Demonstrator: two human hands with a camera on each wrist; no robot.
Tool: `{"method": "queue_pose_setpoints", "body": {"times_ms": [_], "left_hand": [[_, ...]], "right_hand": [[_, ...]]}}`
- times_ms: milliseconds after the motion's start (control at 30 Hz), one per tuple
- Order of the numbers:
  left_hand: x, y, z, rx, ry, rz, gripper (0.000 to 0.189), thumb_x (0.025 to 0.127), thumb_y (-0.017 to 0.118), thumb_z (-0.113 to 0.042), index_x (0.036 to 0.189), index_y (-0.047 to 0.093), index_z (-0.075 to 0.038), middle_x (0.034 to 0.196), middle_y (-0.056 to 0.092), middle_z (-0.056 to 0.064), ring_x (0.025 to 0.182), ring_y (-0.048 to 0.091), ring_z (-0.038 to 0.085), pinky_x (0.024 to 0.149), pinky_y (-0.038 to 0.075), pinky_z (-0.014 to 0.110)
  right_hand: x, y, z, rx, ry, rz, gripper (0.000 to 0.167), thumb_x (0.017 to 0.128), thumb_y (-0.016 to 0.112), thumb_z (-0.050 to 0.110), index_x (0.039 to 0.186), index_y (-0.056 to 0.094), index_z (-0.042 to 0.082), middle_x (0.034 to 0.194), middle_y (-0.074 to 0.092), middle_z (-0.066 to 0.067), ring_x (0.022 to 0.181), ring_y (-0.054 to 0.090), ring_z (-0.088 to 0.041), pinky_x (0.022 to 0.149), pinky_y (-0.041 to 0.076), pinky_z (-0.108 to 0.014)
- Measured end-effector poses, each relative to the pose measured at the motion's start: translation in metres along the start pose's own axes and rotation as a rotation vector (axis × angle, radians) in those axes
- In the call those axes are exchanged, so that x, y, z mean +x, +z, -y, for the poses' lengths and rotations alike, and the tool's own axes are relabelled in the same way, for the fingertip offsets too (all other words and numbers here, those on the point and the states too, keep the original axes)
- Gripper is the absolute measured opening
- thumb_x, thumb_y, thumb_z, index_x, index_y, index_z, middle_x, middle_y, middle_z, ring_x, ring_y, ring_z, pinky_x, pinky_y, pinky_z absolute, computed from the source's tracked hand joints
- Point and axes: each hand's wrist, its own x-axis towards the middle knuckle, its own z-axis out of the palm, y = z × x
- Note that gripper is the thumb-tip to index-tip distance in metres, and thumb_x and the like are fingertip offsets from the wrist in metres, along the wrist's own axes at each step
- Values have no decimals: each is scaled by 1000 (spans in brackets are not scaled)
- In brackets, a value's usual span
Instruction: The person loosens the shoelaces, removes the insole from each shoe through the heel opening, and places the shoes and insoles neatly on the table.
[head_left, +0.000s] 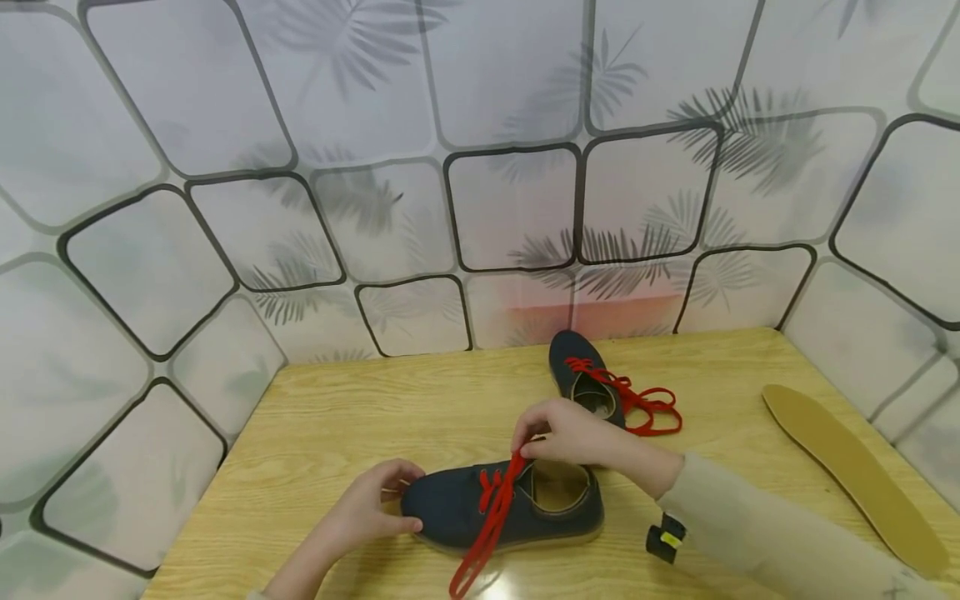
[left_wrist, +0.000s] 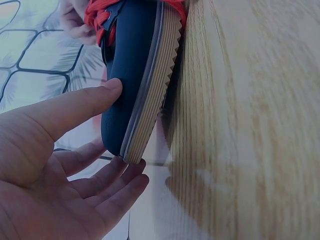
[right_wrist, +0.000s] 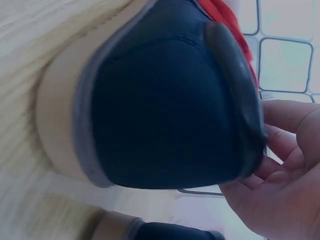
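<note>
A navy canvas shoe [head_left: 447,502] lies sole-down across the front of the table, its toe to the left and its heel to the right. My left hand [head_left: 373,504] holds the toe, thumb on the near side. In the left wrist view the thumb [left_wrist: 92,98] presses the upper, and fingertips sit at the toe's tip and sole edge [left_wrist: 145,125]. Above the tongue my right hand [head_left: 562,433] pinches the red shoelace [head_left: 491,525], whose long loops hang over the shoe's near side. The right wrist view shows the heel [right_wrist: 165,115] large, hiding part of that hand.
Behind stands a second navy shoe [head_left: 572,352], with its red lace [head_left: 660,410] loose at its right. A tan insole [head_left: 855,475] lies along the table's right side. Patterned curtain walls [head_left: 517,208] border the wooden table [head_left: 330,417] at the back and sides.
</note>
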Motion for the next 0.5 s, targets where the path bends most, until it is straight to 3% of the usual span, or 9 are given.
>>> {"method": "queue_pose_setpoints", "body": {"times_ms": [200,333,500], "left_hand": [[0,0,1,-5,9,3,54,81,92,-7,128,66,1,126,70,17,112,68,30,97,62,48],[0,1,1,-2,-16,1,54,81,92,-8,128,66,1,126,70,16,113,68,32,99,61,51],[0,1,2,-4,-37,-2,54,82,92,-9,129,66,0,127,70,16,115,67,32,100,60,53]], "right_hand": [[7,-12,4,34,-21,-6,7,100,73,6,99,80,6,95,80,-5,85,72,-11,77,59,-20],[11,-19,8,55,-46,-5,7,99,73,4,101,79,3,99,79,-12,90,73,-10,87,62,-24],[12,-21,11,61,-43,-17,5,98,74,4,101,79,4,103,79,-11,99,75,-16,97,63,-37]]}}
